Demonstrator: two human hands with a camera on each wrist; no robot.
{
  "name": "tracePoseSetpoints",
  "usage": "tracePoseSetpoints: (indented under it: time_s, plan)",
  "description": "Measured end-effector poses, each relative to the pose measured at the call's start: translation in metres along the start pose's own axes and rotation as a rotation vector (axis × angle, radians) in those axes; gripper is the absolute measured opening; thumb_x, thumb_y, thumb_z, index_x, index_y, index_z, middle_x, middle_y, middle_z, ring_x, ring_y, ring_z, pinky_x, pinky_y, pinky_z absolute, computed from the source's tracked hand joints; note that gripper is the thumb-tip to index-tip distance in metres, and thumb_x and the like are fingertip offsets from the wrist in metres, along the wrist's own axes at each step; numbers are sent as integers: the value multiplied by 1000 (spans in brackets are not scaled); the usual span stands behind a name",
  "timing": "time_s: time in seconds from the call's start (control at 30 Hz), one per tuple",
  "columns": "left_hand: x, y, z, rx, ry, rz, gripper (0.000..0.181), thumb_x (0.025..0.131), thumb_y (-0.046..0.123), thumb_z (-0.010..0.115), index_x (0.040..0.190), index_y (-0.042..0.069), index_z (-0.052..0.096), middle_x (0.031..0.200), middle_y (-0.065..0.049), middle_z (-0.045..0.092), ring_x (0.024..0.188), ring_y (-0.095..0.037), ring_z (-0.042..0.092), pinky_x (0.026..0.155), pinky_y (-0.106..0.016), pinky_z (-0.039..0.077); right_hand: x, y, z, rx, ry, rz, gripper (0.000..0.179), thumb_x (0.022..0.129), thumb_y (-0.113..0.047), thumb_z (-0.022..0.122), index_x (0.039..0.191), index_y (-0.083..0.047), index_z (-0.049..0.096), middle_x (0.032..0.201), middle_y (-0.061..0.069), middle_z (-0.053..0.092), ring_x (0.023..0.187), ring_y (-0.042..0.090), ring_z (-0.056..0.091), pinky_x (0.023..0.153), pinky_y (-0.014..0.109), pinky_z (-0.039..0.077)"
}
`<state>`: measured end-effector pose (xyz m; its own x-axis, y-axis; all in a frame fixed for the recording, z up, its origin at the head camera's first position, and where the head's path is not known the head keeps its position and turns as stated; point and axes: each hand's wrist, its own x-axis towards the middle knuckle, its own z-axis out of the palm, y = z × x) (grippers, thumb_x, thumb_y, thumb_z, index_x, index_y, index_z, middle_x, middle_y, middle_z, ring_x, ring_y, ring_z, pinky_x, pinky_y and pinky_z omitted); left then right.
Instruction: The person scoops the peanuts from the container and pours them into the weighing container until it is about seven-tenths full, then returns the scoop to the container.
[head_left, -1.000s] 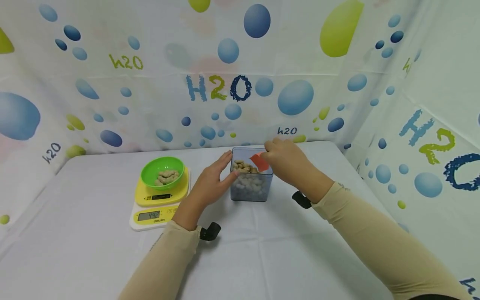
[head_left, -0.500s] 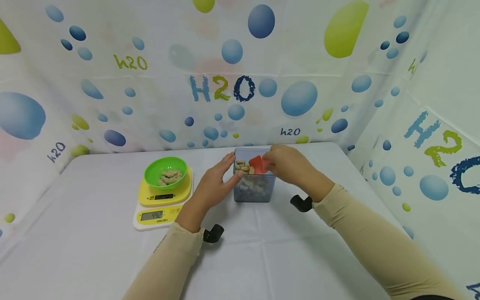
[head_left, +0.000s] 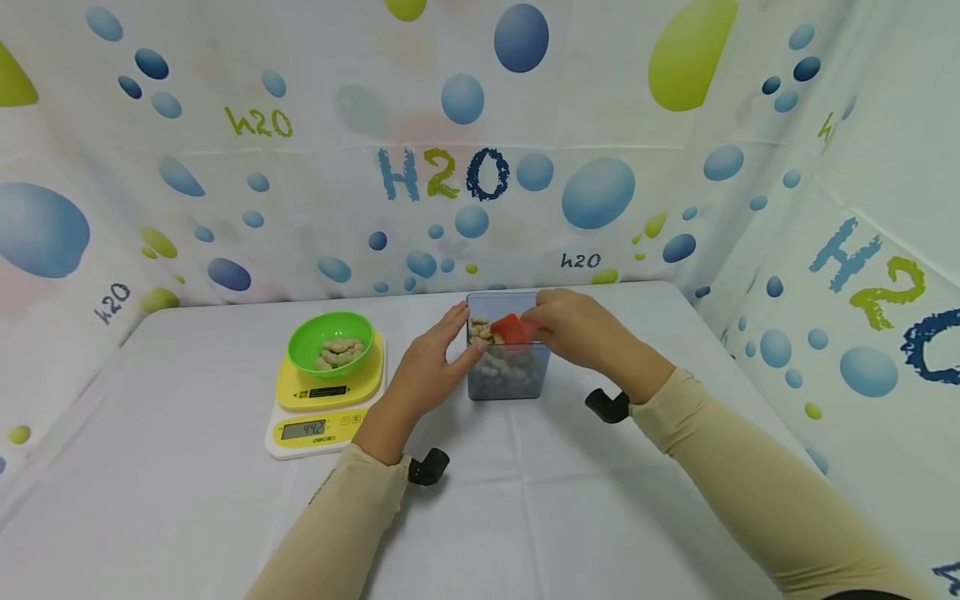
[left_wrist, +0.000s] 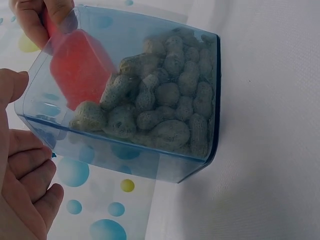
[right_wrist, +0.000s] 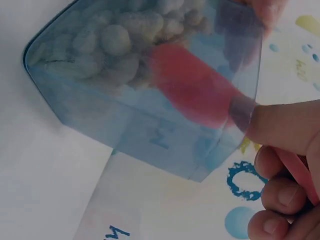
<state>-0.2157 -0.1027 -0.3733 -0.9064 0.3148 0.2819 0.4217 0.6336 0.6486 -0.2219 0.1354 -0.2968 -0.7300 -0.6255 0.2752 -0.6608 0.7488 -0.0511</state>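
Note:
A clear bluish plastic container [head_left: 508, 379], partly filled with unshelled peanuts [left_wrist: 167, 95], stands upright on the table. My left hand [head_left: 431, 362] rests at its left side, fingers nearly straight along the wall and thumb at the near rim. With my right hand [head_left: 581, 331] I grip the handle of a red scoop [left_wrist: 80, 67] at the right of the container. The scoop's head is inside, its edge down among the peanuts, and it shows through the wall in the right wrist view.
Left of the container, a yellow and white kitchen scale [head_left: 330, 429] bears a green bowl [head_left: 300, 343] with several peanuts in it. A patterned curtain [head_left: 315, 208] hangs behind the white-covered table [head_left: 480, 533].
The scoop has tipped and moved slightly left and down into the peanuts, with my right hand following. My left hand keeps its place at the container; the scale and bowl stay put.

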Motion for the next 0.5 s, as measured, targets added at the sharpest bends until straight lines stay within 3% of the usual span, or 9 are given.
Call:
tracePoseSetpoints:
  time_s: [0.23, 0.37, 0.5]
  plan:
    - [1, -1, 2, 15, -10, -10, 68, 98, 53, 52, 156, 23, 31, 161, 4, 28, 148, -16, 28, 118, -44, 31, 1, 6, 1, 132, 39, 49, 21, 86, -13, 77, 107, -10, 77, 83, 2, 64, 74, 16, 55, 66, 29, 49]
    - [2, 1, 1, 11, -6, -10, 69, 98, 53, 52, 156, 23, 31, 161, 4, 29, 148, -16, 29, 117, -44, 32, 6, 6, 6, 116, 54, 23, 21, 87, -13, 75, 108, -10, 77, 80, 2, 62, 73, 17, 53, 63, 28, 47]
    - [2, 1, 0, -3, 2, 2, 68, 98, 51, 54, 155, 22, 32, 161, 4, 29, 148, -17, 29, 117, -44, 33, 10, 8, 5, 82, 19, -24, 21, 88, -11, 74, 109, -12, 77, 78, 1, 59, 72, 16, 52, 62, 26, 45]
